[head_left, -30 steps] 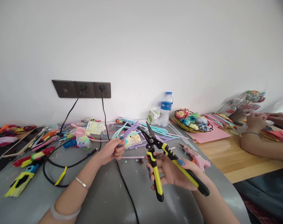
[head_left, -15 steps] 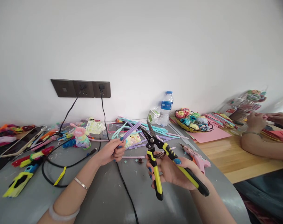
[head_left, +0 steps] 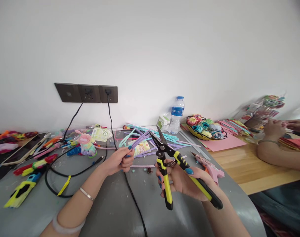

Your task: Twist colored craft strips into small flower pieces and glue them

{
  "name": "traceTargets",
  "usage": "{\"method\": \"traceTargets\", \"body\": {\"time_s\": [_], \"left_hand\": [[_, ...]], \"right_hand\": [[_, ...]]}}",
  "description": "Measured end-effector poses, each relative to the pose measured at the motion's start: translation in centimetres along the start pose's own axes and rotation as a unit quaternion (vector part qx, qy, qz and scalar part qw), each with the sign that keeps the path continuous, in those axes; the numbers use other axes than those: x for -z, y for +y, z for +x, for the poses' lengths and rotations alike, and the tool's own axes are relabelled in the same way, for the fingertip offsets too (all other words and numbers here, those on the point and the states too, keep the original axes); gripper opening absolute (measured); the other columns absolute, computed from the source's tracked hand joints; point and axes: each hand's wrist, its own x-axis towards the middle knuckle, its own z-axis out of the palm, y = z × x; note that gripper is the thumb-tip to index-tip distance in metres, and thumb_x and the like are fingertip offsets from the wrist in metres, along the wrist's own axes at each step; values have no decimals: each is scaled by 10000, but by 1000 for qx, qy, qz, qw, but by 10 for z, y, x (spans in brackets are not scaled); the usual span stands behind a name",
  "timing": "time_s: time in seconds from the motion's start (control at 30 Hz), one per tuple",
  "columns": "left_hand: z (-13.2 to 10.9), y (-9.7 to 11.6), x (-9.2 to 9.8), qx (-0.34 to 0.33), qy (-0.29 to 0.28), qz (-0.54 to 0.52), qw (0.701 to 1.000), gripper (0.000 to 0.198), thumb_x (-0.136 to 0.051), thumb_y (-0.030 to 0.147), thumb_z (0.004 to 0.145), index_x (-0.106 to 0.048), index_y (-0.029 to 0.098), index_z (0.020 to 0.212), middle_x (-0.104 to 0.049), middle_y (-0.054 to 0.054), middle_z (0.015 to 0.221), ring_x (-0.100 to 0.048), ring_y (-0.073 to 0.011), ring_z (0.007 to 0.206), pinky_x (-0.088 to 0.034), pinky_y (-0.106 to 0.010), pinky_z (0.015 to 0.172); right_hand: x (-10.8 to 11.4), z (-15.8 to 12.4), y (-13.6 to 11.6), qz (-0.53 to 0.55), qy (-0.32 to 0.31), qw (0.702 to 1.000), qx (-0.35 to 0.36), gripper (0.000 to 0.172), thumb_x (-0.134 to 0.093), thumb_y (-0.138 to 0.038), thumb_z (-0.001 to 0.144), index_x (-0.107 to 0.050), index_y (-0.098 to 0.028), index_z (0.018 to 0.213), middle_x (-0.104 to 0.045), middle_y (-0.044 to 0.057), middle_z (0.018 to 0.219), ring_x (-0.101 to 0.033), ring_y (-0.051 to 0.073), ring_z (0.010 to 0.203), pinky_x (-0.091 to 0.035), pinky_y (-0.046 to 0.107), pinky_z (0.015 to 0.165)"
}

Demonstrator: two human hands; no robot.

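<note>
My left hand (head_left: 120, 160) pinches a purple pipe cleaner (head_left: 141, 138) that slants up to the right, its far end close to the blade tips. In my right hand (head_left: 181, 181) is a pair of yellow-and-black pruning shears (head_left: 162, 148), its blades apart and its handles spread with the spring showing between them. Beyond both hands lies a loose pile of turquoise and purple pipe cleaners (head_left: 176, 138) on the grey table (head_left: 110, 207). A pink hot glue gun (head_left: 207, 164) rests just right of the shears.
Black cables (head_left: 133, 194) run across the table from the wall sockets (head_left: 87, 93). A water bottle (head_left: 176, 115) and a small box (head_left: 163, 123) stand at the wall. A fluffy pastel figure (head_left: 87, 144) sits left; a basket of paper flowers (head_left: 205, 127) and another person's arm (head_left: 278, 154) are right.
The view has shifted very slightly. My left hand still pinches the purple pipe cleaner and my right hand still holds the shears with the blades apart.
</note>
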Motion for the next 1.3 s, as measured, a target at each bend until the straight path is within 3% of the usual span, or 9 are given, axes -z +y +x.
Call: {"method": "traceTargets", "body": {"time_s": [0.4,0.73,0.97,1.2,1.3], "left_hand": [[-1,-1,2,-7,-6,-12,1000,467,-568,569,880,-334,216,683,-144,122,486,-62,-63,415,-184,-167,372],[-1,-2,-1,7,-23,19,1000,392,-475,477,960,-358,212,696,-171,112,495,-89,-69,417,-201,-171,384],[-2,-2,-1,5,-23,35,999,407,-485,498,949,-353,213,690,-169,113,496,-97,-68,420,-208,-173,390],[-2,-1,2,-1,-2,47,999,416,-504,506,937,-347,215,685,-163,114,497,-88,-64,425,-200,-176,399],[-2,-2,3,-5,1,49,999,409,-493,487,945,-341,215,680,-164,114,495,-90,-64,423,-201,-176,399]], "right_hand": [[6,-6,2,3,22,1000,10,475,-720,-514,634,-587,-267,1017,-588,108,1059,-610,302,934,-491,533,862],[1,2,8,-10,-24,998,64,465,-675,-439,742,-579,-210,1136,-613,115,960,-614,253,860,-503,449,775],[-3,4,13,19,23,999,46,429,-749,-327,714,-600,-189,1092,-538,55,936,-521,161,755,-478,347,733],[-7,6,20,-43,75,994,72,260,-730,-290,749,-608,-169,944,-515,24,870,-484,102,629,-403,252,583],[-9,7,26,-52,94,990,86,269,-734,-308,746,-604,-165,935,-521,28,866,-494,105,620,-400,250,563]]}}
